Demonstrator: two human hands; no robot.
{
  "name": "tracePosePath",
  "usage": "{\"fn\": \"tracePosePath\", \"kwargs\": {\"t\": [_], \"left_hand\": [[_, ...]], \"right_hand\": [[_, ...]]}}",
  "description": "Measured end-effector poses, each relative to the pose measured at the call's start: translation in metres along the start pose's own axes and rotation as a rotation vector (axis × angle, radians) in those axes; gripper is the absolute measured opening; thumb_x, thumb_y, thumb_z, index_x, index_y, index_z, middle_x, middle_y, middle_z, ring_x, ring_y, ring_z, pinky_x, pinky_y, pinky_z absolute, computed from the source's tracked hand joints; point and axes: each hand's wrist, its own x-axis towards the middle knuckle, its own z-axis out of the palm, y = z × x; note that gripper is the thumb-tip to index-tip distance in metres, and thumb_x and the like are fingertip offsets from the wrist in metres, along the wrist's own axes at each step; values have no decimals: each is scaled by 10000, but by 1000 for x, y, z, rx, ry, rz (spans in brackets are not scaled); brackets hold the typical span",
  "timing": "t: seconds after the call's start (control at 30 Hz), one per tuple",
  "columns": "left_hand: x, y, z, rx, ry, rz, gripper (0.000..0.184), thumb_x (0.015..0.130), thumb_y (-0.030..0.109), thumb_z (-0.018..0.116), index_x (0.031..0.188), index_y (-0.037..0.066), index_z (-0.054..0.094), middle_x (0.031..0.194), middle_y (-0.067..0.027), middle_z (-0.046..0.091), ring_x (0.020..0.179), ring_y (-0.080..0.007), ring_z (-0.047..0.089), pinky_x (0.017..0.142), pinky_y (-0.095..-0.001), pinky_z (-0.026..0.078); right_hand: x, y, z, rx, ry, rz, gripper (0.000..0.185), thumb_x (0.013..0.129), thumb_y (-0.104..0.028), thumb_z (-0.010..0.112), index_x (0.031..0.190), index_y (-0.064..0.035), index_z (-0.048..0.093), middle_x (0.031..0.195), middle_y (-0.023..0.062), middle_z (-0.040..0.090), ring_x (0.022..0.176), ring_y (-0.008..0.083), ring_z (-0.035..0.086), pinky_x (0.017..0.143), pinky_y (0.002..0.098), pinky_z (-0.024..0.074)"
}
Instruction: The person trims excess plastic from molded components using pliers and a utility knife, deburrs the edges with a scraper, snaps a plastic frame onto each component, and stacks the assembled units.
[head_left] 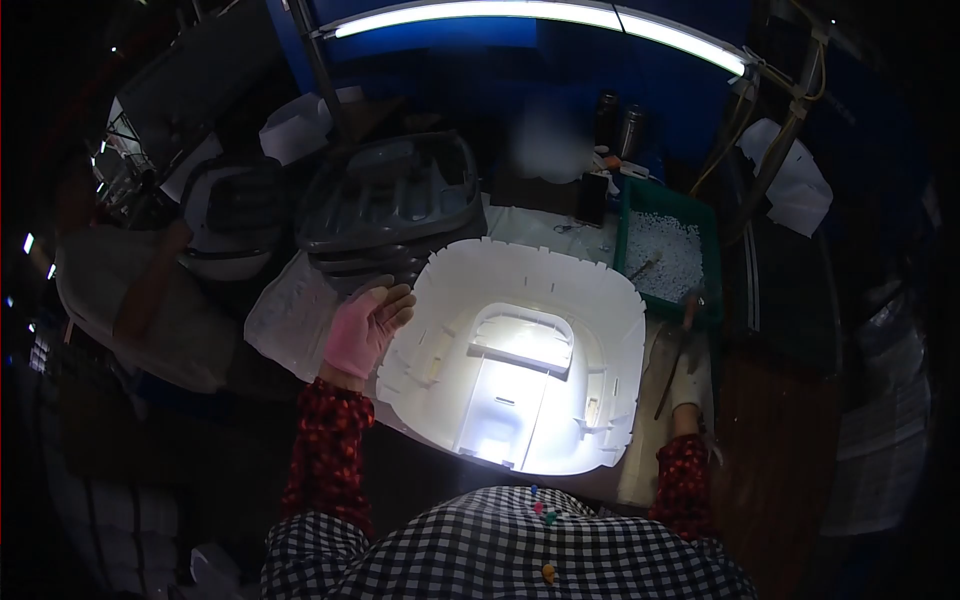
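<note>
A large white plastic shell with a notched rim lies in front of me, its hollow side up and brightly lit inside. My left hand, in a pink glove with pale fingertips, is raised beside its left rim. The fingers of that hand are loosely stretched and nothing is in them. On the right, in dim light, my gloved right hand is around a thin brown stick-like tool. Its fingers are partly hidden in shadow. Above that hand stands a green tray of small white pieces.
Stacked grey plastic shells stand at the back left, near a clear plastic bag. Behind the white shell lies a dark phone. Bottles stand farther back. Another person's arm shows at the left.
</note>
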Motion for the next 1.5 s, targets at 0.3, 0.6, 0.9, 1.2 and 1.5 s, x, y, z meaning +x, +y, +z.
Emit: {"fn": "tracePosePath", "kwargs": {"t": [0.3,0.6,0.9,1.2,1.5], "left_hand": [[163,6,-32,-664,231,74,320,872,139,614,1147,-3,533,1154,-181,565,1109,-340,538,964,-492,467],[233,102,-13,-358,207,302,125,824,114,692,922,86,621,872,-27,628,782,-174,607,583,-302,475],[4,148,69,469,-134,833,194,826,64,618,1008,-3,638,834,-61,633,753,-113,609,669,-257,470],[-112,-7,87,1778,-1104,1108,393,828,124,541,1211,38,571,606,-3,469,530,-168,533,449,-323,417],[-104,3,56,1241,-1023,530,377,802,208,678,1154,87,620,879,-97,633,788,-282,621,682,-360,507]], "right_hand": [[-161,-91,-46,-6,-357,-290,637,783,-98,534,1384,29,364,1214,246,568,1073,333,587,924,345,450],[-157,-81,-64,80,-390,-192,650,750,-50,521,1386,2,393,1194,244,588,1106,312,584,951,318,433],[-142,-132,-89,-93,-489,-90,622,764,-82,546,1366,9,414,1211,232,583,1102,329,585,936,338,450],[-120,-179,-77,984,-534,-47,498,963,-376,471,1151,77,560,1065,192,640,919,226,650,776,311,533],[-113,-129,-44,-97,-418,-278,332,915,-253,437,1074,-2,585,926,250,653,861,384,638,782,414,500]]}}
